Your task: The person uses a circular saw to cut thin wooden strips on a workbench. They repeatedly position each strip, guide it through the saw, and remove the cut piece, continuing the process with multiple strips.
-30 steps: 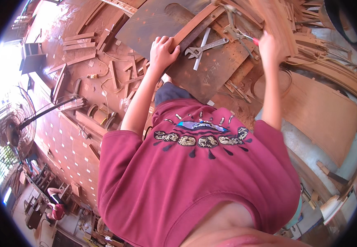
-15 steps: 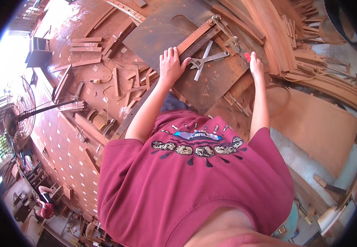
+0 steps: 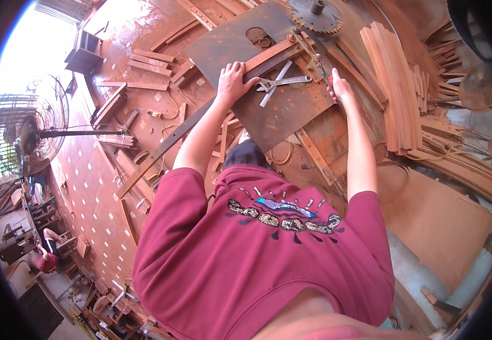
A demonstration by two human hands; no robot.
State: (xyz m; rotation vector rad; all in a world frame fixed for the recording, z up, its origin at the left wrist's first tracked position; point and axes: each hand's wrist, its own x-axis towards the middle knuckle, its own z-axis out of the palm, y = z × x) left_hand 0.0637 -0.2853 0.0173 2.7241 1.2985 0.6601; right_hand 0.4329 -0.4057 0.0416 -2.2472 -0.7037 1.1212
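Observation:
A long dark bar faced with reddish wood (image 3: 271,58) crosses a worn metal machine table (image 3: 280,116). My left hand (image 3: 234,85) lies over this bar, fingers across its top and thumb on the near side. My right hand (image 3: 341,89) is closed around a metal tool with a red handle, mostly hidden by the fingers, beside the bolted bracket (image 3: 314,56) at the bar's far end. Between my hands, an adjustable wrench (image 3: 285,83) lies across a pale flat metal strip (image 3: 275,85).
A toothed circular saw blade (image 3: 317,17) stands beyond the bracket. Stacked planks (image 3: 390,90) and a wide brown board (image 3: 438,221) are on the right. Wood offcuts (image 3: 149,67) and a standing fan (image 3: 30,136) are on the left; a person (image 3: 46,258) sits at lower left.
The view has shifted, bringing the saw blade and more of the bar into sight. My right hand has turned around the tool, covering most of its red handle. My left hand stays on the bar.

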